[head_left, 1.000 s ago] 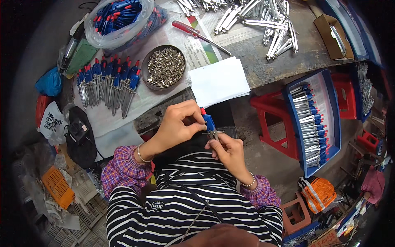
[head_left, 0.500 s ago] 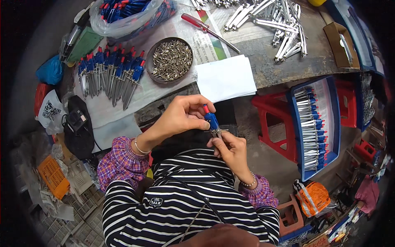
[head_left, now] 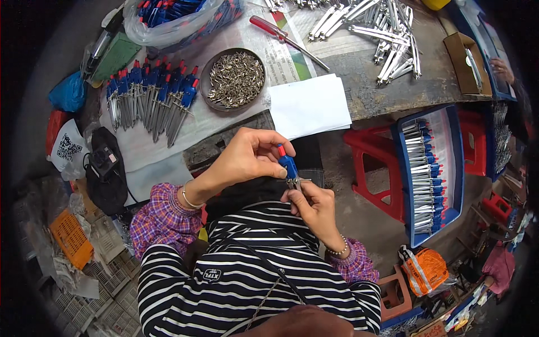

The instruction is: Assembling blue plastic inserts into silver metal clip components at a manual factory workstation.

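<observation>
Together, two hands (head_left: 241, 159) (head_left: 315, 206) handle one blue-bodied piece (head_left: 289, 165).

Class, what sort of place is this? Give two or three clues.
Probably a small workshop. A screwdriver lies on the worn bench, a bowl holds many small metal parts, and a blue tray holds rows of pieces like the blue piece in the right hand.

On bench (head_left: 435, 84): rivets (head_left: 236, 78) in bowl (head_left: 209, 98); row of handled tools (head_left: 149, 96) left; plastic bag (head_left: 168, 37) far left; screwdriver (head_left: 287, 40) right of bowl; paper sheets (head_left: 310, 106) at near edge. Tray (head_left: 459, 157) on stool (head_left: 362, 141), right. Single tool (head_left: 288, 168) nearer than sheets.
</observation>
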Tool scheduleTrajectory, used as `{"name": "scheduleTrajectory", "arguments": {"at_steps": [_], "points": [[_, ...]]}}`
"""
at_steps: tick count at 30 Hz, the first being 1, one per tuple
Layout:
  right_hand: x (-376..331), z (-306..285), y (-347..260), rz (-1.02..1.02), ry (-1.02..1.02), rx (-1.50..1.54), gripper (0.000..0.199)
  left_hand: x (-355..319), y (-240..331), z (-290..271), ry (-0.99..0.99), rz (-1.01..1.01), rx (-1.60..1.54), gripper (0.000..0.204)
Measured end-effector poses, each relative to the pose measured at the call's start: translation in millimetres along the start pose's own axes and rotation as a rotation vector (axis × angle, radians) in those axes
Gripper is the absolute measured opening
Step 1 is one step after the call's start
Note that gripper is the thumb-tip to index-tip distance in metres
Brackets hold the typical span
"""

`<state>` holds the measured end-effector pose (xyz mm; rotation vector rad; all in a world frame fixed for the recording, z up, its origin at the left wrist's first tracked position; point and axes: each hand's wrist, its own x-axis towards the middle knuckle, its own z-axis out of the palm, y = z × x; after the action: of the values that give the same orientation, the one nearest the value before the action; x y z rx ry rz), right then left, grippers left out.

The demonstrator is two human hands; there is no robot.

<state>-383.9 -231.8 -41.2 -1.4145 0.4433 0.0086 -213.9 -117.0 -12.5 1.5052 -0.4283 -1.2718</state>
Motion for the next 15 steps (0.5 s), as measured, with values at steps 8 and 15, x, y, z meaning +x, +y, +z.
{"name": "scheduleTrajectory", "arguments": {"at_steps": [8, 15], "points": [[3, -11, 7, 0.088, -0.069, 0.117, 0.015, 8, 2, 1, -0.015, 0.020, 0.066, 0.032], [5, -26, 7, 0.278, -0.092, 0.520, 0.019, 18, 10, 3, -0.039, 0.120, 0.153, 0.034]]}}
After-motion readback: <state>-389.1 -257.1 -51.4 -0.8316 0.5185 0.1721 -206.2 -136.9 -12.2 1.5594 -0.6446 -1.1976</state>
